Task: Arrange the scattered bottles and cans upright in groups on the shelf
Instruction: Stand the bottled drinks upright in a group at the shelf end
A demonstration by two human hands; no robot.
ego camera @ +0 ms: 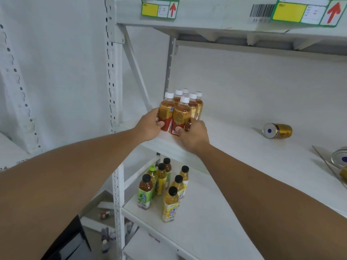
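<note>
Several white-capped tea bottles [181, 109] with red-and-gold labels stand upright in a tight group at the left end of the middle shelf [244, 156]. My left hand [150, 125] presses against the front left bottle [165, 113]. My right hand [193, 135] grips the base of the front bottle [180, 117]. A gold can [277, 130] lies on its side further right on the same shelf. Another can [339, 158] lies at the right edge, partly cut off by the frame.
On the lower shelf [197, 222] stand several black-capped bottles [165, 186] with green and yellow labels. White perforated uprights [117, 109] frame the rack on the left. The upper shelf edge carries yellow labels with red arrows [159, 8]. More bottles [106, 239] lie near the floor.
</note>
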